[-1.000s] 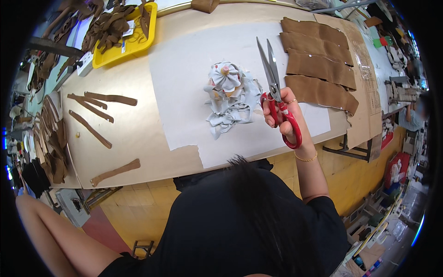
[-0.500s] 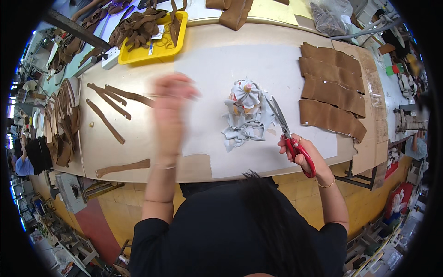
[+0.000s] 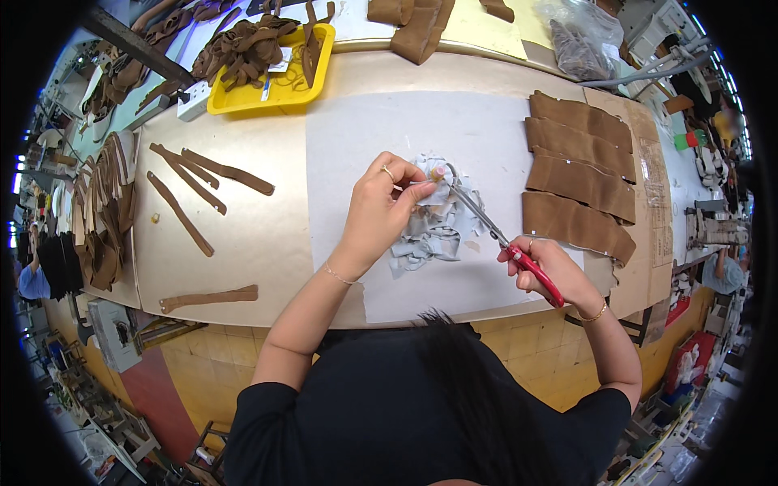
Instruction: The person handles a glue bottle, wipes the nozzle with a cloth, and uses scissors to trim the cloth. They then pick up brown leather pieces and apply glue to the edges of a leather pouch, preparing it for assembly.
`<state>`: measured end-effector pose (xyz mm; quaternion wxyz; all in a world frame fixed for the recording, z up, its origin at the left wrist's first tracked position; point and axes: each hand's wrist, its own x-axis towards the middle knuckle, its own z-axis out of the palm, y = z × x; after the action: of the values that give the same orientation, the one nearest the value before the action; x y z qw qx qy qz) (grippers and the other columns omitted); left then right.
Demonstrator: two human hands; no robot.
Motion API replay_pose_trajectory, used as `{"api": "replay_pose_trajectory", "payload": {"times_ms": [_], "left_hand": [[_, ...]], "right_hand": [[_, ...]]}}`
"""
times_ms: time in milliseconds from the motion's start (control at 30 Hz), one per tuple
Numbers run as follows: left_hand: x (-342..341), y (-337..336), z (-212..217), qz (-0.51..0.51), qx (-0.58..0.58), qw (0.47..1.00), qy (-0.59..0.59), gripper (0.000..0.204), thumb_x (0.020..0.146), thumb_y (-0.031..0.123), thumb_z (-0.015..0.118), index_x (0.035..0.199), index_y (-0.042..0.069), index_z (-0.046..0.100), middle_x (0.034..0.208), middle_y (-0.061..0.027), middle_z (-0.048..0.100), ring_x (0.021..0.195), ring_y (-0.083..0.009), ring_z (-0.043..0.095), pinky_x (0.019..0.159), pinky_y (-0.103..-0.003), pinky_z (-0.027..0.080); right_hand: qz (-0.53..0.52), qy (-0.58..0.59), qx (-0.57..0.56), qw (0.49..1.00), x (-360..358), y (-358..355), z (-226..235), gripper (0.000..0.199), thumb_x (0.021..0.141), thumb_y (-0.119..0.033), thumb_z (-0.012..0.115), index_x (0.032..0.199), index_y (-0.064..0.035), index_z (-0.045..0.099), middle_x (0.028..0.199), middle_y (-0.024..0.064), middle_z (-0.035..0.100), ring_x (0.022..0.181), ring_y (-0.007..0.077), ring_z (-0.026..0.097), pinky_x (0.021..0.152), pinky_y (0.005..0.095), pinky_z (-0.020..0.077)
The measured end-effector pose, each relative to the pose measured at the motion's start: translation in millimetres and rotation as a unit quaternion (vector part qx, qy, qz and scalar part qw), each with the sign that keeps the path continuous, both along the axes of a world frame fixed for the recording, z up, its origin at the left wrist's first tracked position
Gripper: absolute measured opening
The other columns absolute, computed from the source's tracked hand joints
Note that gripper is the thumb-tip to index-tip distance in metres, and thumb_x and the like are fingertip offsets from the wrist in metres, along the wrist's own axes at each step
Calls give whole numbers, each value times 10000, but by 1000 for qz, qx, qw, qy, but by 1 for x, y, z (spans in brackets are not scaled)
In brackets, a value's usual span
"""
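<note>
My left hand (image 3: 391, 201) is pinched at the top of a pale grey fabric bundle (image 3: 428, 243), beside its pinkish tip; what lies between the fingertips is too small to make out. The bundle is upright and ringed by crumpled strips and scraps. In my right hand (image 3: 551, 271) are scissors (image 3: 531, 270) with red handles and long metal blades. Those blades slant up and left, their points reaching the bundle's top close to my left fingertips. I cannot tell whether the blades touch the fabric.
Brown fabric strips (image 3: 583, 170) lie in an overlapping row on the right. Narrow brown strips (image 3: 185, 212) are spread on the left, with one more (image 3: 209, 298) near the front edge. A yellow tray (image 3: 271, 104) at the far left holds brown pieces. Pale sheeting (image 3: 356, 121) covers the table's middle.
My left hand has come in from the left, where it was blurred in motion, to pinch at the bundle's top. The scissors have tilted further left, bringing their points to the bundle.
</note>
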<state>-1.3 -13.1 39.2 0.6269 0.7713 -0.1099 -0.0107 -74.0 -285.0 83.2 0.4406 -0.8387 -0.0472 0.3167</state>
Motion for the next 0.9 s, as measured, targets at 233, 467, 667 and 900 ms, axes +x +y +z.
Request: {"api": "replay_pose_trajectory", "payload": {"times_ms": [233, 467, 667, 900], "left_hand": [[-6, -4, -12, 22, -1, 997, -69, 107, 837, 57, 709, 848, -15, 630, 863, -61, 566, 721, -121, 581, 638, -246, 498], [-11, -10, -25, 57, 14, 984, -170, 103, 805, 16, 726, 846, -12, 636, 842, -76, 570, 703, -153, 588, 629, -257, 498], [-9, -9, -23, 54, 11, 973, -223, 103, 782, -26, 708, 844, 6, 633, 841, -78, 564, 647, -193, 579, 558, -305, 474], [-8, -9, -21, 50, 5, 974, -223, 104, 782, -31, 706, 841, 3, 627, 834, -78, 563, 646, -191, 580, 558, -299, 474]], "right_hand": [[31, -25, -9, 999, 12, 8, 2, 863, 657, -810, 622, 948, 3, 631, 579, 43, 512, 540, 162, 512, 530, 302, 411], [-8, 15, 6, 1000, 11, 17, 3, 870, 647, -820, 620, 930, 2, 626, 577, 32, 500, 541, 132, 507, 511, 290, 389], [-21, 25, -1, 999, 16, 23, 7, 836, 615, -788, 685, 892, -4, 604, 576, -5, 461, 532, 94, 461, 493, 258, 377], [-1, -6, -78, 997, 20, 22, 7, 824, 557, -768, 742, 873, -24, 577, 587, -28, 432, 531, 82, 403, 494, 247, 339]]}}
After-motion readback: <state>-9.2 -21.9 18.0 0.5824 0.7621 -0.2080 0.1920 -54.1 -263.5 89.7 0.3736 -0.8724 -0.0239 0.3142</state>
